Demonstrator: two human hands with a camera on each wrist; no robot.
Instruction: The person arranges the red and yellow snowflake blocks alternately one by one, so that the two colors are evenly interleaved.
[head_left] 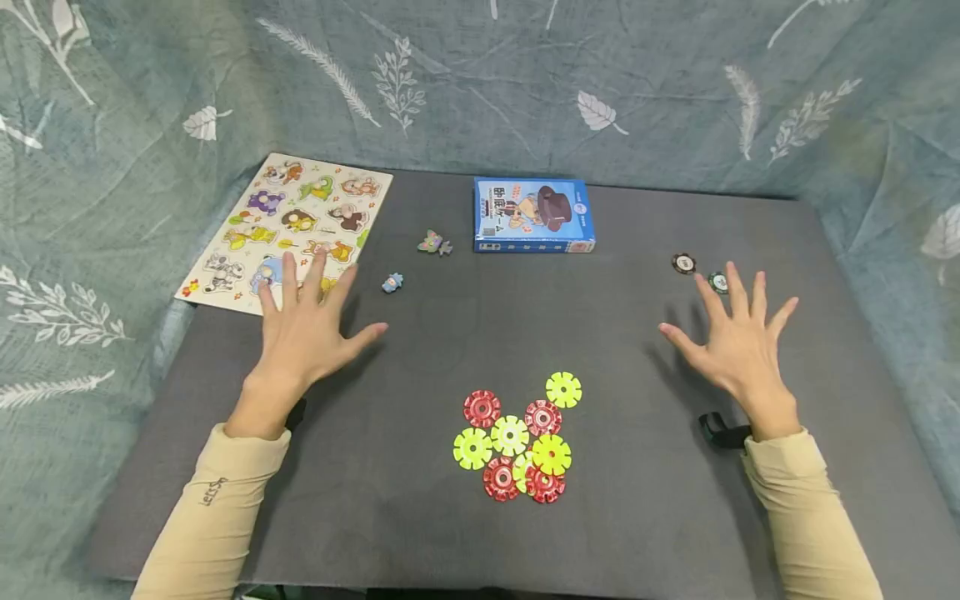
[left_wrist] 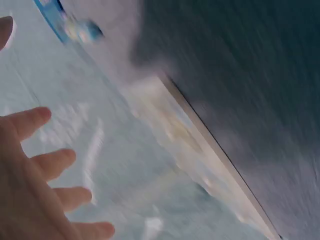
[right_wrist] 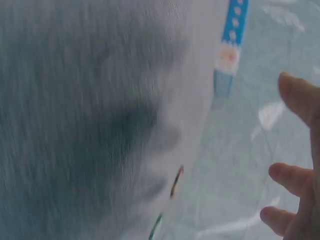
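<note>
My left hand (head_left: 303, 337) is spread wide above the table, its fingertips overlapping the lower edge of an animal puzzle board (head_left: 300, 221) in the head view. Over on the right, my right hand (head_left: 738, 350) is also spread, holding nothing, with its fingers near a green poker chip (head_left: 717, 282) and a black poker chip (head_left: 683, 263). Between the hands, closer to me, lies a loose cluster of notched plastic discs, some red (head_left: 482, 408) and some yellow-green (head_left: 472, 448), several overlapping. The left wrist view shows the spread left fingers (left_wrist: 60, 162) with the board's edge beyond them, blurred.
A blue card game box (head_left: 533, 215) lies at the back middle. Left of it are a small butterfly-like piece (head_left: 434, 242) and a small blue figure (head_left: 392, 282). Leaf-patterned cloth (head_left: 480, 92) hangs behind and beside the dark grey table (head_left: 630, 508).
</note>
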